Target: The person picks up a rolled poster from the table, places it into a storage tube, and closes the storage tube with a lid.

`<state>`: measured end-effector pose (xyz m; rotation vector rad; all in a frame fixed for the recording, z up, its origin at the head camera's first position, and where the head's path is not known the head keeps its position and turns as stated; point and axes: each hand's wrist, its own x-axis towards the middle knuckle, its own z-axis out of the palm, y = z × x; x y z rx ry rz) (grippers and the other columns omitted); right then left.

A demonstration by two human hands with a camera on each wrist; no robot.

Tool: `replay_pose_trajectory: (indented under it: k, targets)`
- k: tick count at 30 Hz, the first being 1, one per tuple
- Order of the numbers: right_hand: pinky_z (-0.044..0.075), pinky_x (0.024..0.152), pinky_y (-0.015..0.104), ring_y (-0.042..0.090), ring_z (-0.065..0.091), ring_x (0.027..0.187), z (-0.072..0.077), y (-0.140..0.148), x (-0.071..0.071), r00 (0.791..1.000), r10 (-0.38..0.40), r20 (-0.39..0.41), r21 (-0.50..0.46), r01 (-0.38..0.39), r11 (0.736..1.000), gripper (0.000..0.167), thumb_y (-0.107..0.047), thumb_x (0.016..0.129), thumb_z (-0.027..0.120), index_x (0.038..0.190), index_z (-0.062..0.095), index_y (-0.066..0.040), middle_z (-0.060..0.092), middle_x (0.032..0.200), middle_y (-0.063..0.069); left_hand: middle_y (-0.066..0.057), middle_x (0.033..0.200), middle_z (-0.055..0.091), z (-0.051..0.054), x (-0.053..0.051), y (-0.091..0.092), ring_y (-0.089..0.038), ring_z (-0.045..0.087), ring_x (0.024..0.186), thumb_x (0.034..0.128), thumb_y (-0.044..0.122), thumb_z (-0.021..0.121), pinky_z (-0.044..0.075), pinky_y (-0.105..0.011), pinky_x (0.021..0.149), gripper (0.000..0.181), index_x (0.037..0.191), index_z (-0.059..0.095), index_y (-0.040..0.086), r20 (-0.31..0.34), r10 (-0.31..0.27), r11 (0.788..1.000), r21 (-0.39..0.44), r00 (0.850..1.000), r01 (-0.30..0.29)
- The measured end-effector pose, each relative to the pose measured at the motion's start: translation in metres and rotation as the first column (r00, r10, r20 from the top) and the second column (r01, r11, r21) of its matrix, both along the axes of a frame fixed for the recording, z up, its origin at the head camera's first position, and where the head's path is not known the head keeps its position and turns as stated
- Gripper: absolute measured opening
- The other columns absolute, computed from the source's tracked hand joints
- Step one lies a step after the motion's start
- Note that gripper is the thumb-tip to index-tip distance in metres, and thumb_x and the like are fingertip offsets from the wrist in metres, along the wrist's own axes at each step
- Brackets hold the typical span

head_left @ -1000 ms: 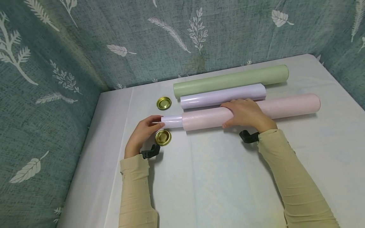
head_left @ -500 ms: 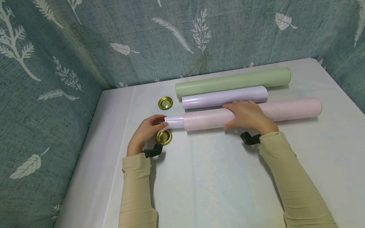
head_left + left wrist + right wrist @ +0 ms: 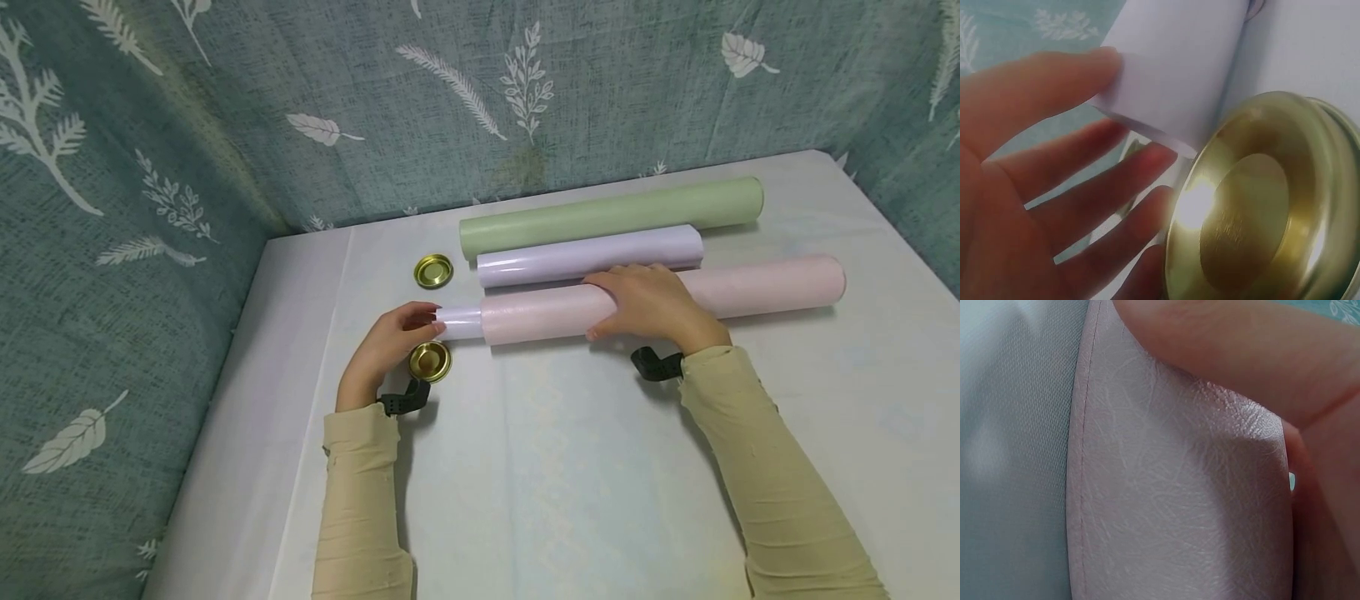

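Note:
A rolled sheet of glossy lilac paper [image 3: 461,323] sticks a short way out of the left end of a pink cylindrical tube [image 3: 765,287]. With thumb and fingers, my left hand [image 3: 386,346] pinches the roll's outer end; the left wrist view shows the thumb [image 3: 1094,69] on the paper. The rest of that roll is hidden inside the tube. My right hand [image 3: 648,304] grips the tube's middle from above, and its thumb [image 3: 1222,350] lies across the pink textured surface. Just below the left fingertips lies a gold round lid [image 3: 431,361].
Behind the pink tube rest another lilac roll [image 3: 588,256] and, farther back, a green tube [image 3: 611,218]. A second gold lid [image 3: 433,271] lies left of them. Patterned green cloth [image 3: 450,100] rises along the table's back and left edges.
My left hand has moved slightly right, and less of the lilac paper roll now shows outside the pink tube. My right hand keeps its grip on the tube.

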<state>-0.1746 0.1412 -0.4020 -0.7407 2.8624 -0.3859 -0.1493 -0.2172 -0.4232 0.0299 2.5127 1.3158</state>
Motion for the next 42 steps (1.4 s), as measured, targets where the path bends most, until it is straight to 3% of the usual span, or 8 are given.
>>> replay_pose_trajectory:
  k: [12,25,33,42]
  targets:
    - [0.031,0.088,0.049,0.028,0.044,0.113,0.0,-0.001,0.001,1.0,-0.001,-0.005,0.001,0.001,1.0,0.08,-0.057,0.061,0.072,0.126,0.049,-0.017,0.052,0.123,0.007,0.0,0.115,0.056,0.001,0.0,0.004,-0.015,0.053,0.101,0.082,0.041,0.061,0.039,-0.037,0.089,0.047,0.121,0.053,0.015,-0.001,-0.042,0.999,-0.017,0.999,0.042]
    - [0.029,0.089,0.049,0.028,0.043,0.114,-0.001,-0.006,0.001,1.0,-0.012,-0.011,0.001,0.012,1.0,0.08,-0.057,0.061,0.072,0.127,0.048,-0.018,0.05,0.125,0.007,0.003,0.119,0.054,0.003,0.001,0.009,-0.014,0.049,0.106,0.0822,0.045,0.059,0.035,-0.038,0.093,0.052,0.124,0.052,0.015,0.011,-0.062,0.998,-0.013,0.998,0.062]
    - [0.029,0.09,0.049,0.028,0.043,0.115,-0.003,-0.006,0.0,1.0,-0.011,-0.004,0.008,0.011,1.0,0.08,-0.058,0.062,0.071,0.127,0.048,-0.018,0.05,0.125,0.007,0.004,0.125,0.05,0.006,0.002,0.015,-0.013,0.042,0.116,0.0769,0.064,0.051,0.031,-0.038,0.098,0.068,0.126,0.05,0.017,0.035,-0.075,0.993,-0.09,0.997,0.078]
    - [0.028,0.09,0.049,0.028,0.042,0.115,-0.004,-0.006,-0.001,1.0,-0.012,-0.007,0.016,0.012,1.0,0.081,-0.059,0.061,0.071,0.128,0.048,-0.019,0.05,0.125,0.006,0.003,0.125,0.051,0.005,-0.001,0.03,-0.015,0.045,0.115,0.0771,0.066,0.048,0.033,-0.037,0.097,0.069,0.127,0.05,0.018,-0.004,-0.155,0.979,-0.133,0.988,0.153]
